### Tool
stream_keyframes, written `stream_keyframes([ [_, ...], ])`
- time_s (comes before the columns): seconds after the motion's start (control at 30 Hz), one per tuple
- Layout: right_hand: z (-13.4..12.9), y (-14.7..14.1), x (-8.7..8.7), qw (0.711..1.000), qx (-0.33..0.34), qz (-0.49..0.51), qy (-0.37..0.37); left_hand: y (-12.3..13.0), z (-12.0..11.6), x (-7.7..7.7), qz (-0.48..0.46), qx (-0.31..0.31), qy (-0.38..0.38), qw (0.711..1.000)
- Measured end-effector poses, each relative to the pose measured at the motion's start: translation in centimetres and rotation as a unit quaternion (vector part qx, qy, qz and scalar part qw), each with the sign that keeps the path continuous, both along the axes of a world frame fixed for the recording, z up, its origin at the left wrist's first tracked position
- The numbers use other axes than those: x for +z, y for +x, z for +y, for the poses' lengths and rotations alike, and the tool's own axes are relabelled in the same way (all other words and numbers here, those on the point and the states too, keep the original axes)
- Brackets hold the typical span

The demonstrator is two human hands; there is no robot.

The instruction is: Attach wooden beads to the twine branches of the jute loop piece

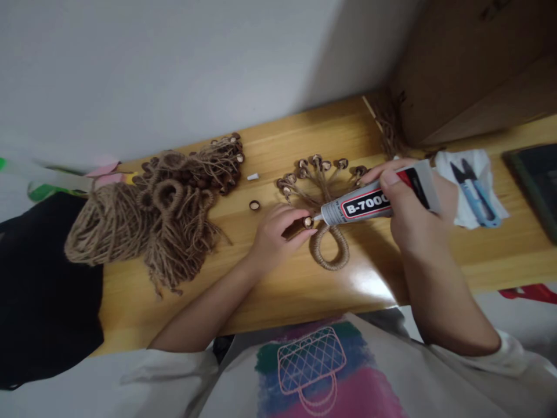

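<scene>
Between the thumb and fingers of my left hand (278, 235) is a small brown cap with a pale inside (308, 222), pinched by its rim. My right hand (413, 209) is wrapped round a grey B-7000 glue tube (359, 203), its nozzle pointing left at the cap. Whether nozzle and cap touch, I cannot tell. Just below the tube lies a wrapped twine loop (331, 268); its cords fan out behind the tube to several brown caps (317, 159). A loose cap (255, 205) and a small white tube cap (253, 176) lie left of these.
A heap of twine tassels with loops (183, 232) and a twine bundle (108, 226) fill the table's left. Blue-handled thread snips (481, 200) rest on white tissue (500, 203) at right, near a dark tablet-like object (535, 186). A cardboard box (478, 69) stands behind.
</scene>
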State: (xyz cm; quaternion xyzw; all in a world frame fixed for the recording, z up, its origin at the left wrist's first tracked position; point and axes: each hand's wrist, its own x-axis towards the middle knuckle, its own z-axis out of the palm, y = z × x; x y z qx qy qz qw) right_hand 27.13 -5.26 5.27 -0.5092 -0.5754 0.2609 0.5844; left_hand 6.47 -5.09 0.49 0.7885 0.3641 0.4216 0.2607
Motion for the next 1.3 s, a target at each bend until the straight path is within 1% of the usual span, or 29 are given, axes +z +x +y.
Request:
stream_keyframes([
  [0.07, 0.3, -0.1, -0.4, 0.998, -0.009, 0.052, -0.021, 0.0, 0.0, -0.1, -0.010, -0.001, 0.003, 1.000],
  [0.13, 0.7, -0.2, -0.6, 0.991, -0.026, 0.115, -0.068, 0.0, 0.0, -0.2, -0.015, 0.002, 0.004, 1.000],
  [0.23, 1.3, -0.2, -0.6, 0.963, -0.055, 0.218, -0.149, 0.0, -0.1, -0.2, -0.020, 0.006, -0.006, 1.000],
  [0.3, 1.7, -0.3, -0.6, 0.944, -0.061, 0.269, -0.180, 0.0, -0.2, -0.3, -0.026, 0.006, -0.013, 1.000],
  [0.57, 2.4, 0.2, -0.6, 0.907, 0.004, 0.348, -0.235, 0.1, -0.2, -0.4, -0.050, 0.009, -0.011, 0.999],
  [0.7, 2.5, 0.0, 0.0, 0.897, 0.059, 0.365, -0.244, 0.2, -0.3, -0.4, -0.050, 0.019, -0.009, 0.999],
  [0.77, 2.3, -0.2, 0.4, 0.886, 0.094, 0.378, -0.253, 0.3, -0.3, -0.3, -0.049, 0.024, -0.005, 0.999],
  [0.83, 1.8, -0.4, 0.7, 0.867, 0.128, 0.400, -0.269, 0.3, -0.3, -0.2, -0.053, 0.023, 0.000, 0.998],
  [0.9, 1.2, -0.8, 0.9, 0.841, 0.149, 0.434, -0.285, 0.3, -0.3, -0.2, -0.058, 0.020, 0.002, 0.998],
  [1.03, -0.4, -1.9, 0.9, 0.792, 0.162, 0.507, -0.299, 0.3, -0.2, -0.4, -0.073, 0.017, -0.011, 0.997],
  [1.17, -1.0, -3.2, 0.6, 0.751, 0.173, 0.557, -0.311, 0.1, -0.1, -0.5, -0.108, -0.010, -0.038, 0.993],
  [1.23, -0.7, -3.8, 0.2, 0.738, 0.173, 0.571, -0.315, 0.1, -0.1, -0.3, -0.125, -0.021, -0.058, 0.990],
  [1.3, -0.2, -4.3, -0.2, 0.742, 0.168, 0.567, -0.316, 0.1, -0.1, 0.0, -0.134, -0.024, -0.079, 0.988],
])
